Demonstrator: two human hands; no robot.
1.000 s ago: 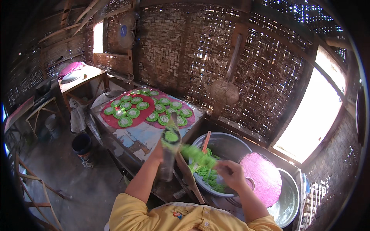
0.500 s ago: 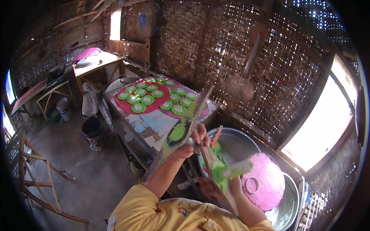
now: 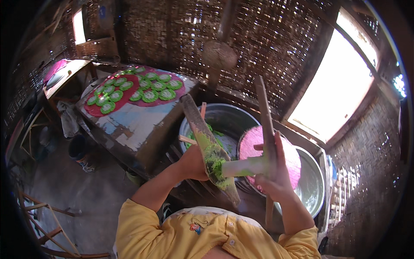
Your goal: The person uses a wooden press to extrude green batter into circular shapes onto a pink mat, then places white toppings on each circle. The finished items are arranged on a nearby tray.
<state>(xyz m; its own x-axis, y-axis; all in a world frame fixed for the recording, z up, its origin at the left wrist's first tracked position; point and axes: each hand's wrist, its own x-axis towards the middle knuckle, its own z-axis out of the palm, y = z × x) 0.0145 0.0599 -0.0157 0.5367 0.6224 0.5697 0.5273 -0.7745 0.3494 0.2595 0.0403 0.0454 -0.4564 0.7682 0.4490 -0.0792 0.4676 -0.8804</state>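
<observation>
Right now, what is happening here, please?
The person's left hand holds a wooden board smeared with green paste; the right hand holds a second board, a pale cylinder projecting from it toward the paste. Similar green stuff sits in a metal basin, and green rounds lie on red and pink sheets on the table.

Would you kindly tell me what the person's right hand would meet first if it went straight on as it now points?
The right hand, holding a long brown wooden board, would probably meet the round, flat pink disc first in that line; depth is unclear, so it might pass above.
</observation>
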